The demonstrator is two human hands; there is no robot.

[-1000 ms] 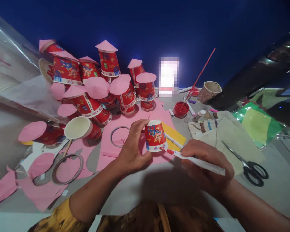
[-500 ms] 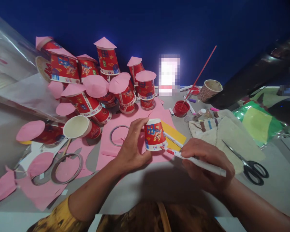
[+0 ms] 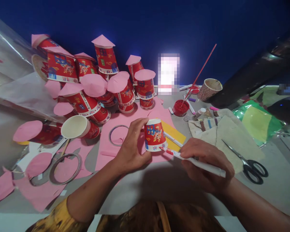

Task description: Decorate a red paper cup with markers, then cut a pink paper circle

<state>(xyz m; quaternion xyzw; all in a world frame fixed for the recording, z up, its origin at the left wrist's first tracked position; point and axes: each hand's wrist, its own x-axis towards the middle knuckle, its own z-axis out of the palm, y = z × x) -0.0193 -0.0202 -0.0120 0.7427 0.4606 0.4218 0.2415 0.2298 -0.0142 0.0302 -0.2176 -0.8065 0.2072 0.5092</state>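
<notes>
A red painted paper cup [image 3: 155,134] is upside down in the grip of my left hand [image 3: 132,145], fingers behind its upper edge and thumb low near the rim. Blue and yellow figures cover its side, and small red and blue marks run along the white rim band. My right hand [image 3: 205,162] is closed around a white marker [image 3: 195,162] with a red tip end, which meets the rim at its lower right. Below the cup lie pink paper [image 3: 137,125], a yellow sheet [image 3: 174,129] and another white marker [image 3: 170,138].
Several red cups with pink cone tops [image 3: 106,58] are stacked at the back left. A red paint pot [image 3: 180,109] holds a long brush [image 3: 203,72]. Black-handled scissors [image 3: 255,170] lie on a cloth [image 3: 234,141] at right. Tape rolls [image 3: 65,169] and pink scraps lie left.
The marker tip has shifted slightly left along the cup's rim. Both hands keep their hold, and the view has moved a little.
</notes>
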